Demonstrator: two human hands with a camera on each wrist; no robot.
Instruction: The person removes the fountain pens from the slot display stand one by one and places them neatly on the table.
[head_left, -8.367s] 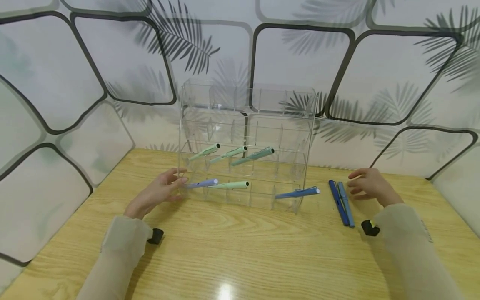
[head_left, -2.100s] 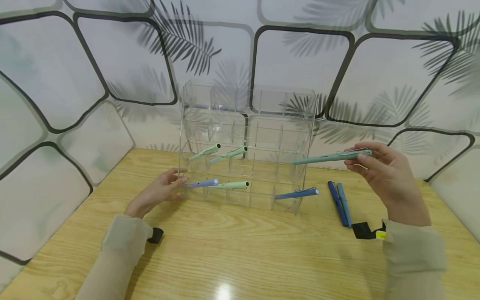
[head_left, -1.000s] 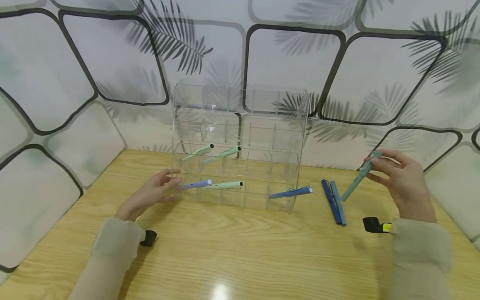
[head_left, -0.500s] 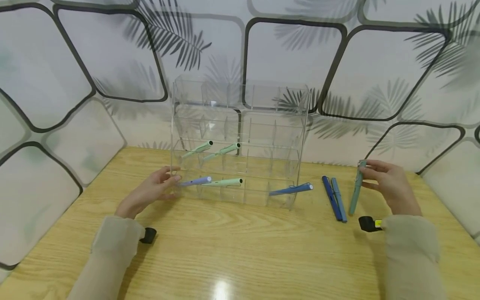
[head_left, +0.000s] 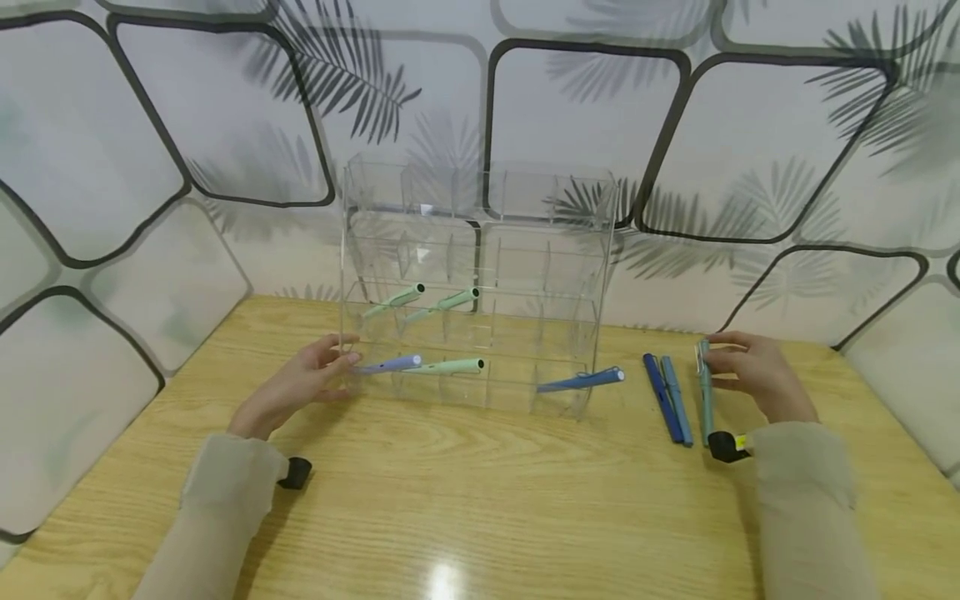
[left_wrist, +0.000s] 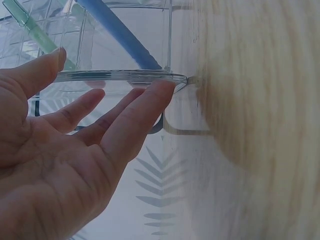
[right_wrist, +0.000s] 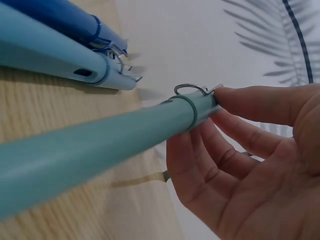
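A teal-green pen [head_left: 705, 392] lies at the right, its clip end pinched between the thumb and fingers of my right hand [head_left: 757, 371]; the right wrist view shows this pinch close up. Just left of it, a dark blue pen [head_left: 663, 398] and a lighter blue pen [head_left: 677, 402] lie side by side on the table. My left hand [head_left: 292, 387] rests against the left side of a clear acrylic pen rack [head_left: 491, 354]. In the left wrist view its extended fingers [left_wrist: 137, 117] touch the side panel, with the thumb near the front edge.
The rack's lower tiers bear two pale green pens [head_left: 393, 300], a lavender pen [head_left: 387, 364], a light green pen [head_left: 450, 367] and a blue pen [head_left: 581, 381] that juts out at the right. A patterned wall [head_left: 585, 108] stands behind the wooden table [head_left: 465, 500].
My right hand has taken the teal-green pen from the rack's third tier, carried it right and lowered it beside the two blue pens. My left hand has stayed at the rack.
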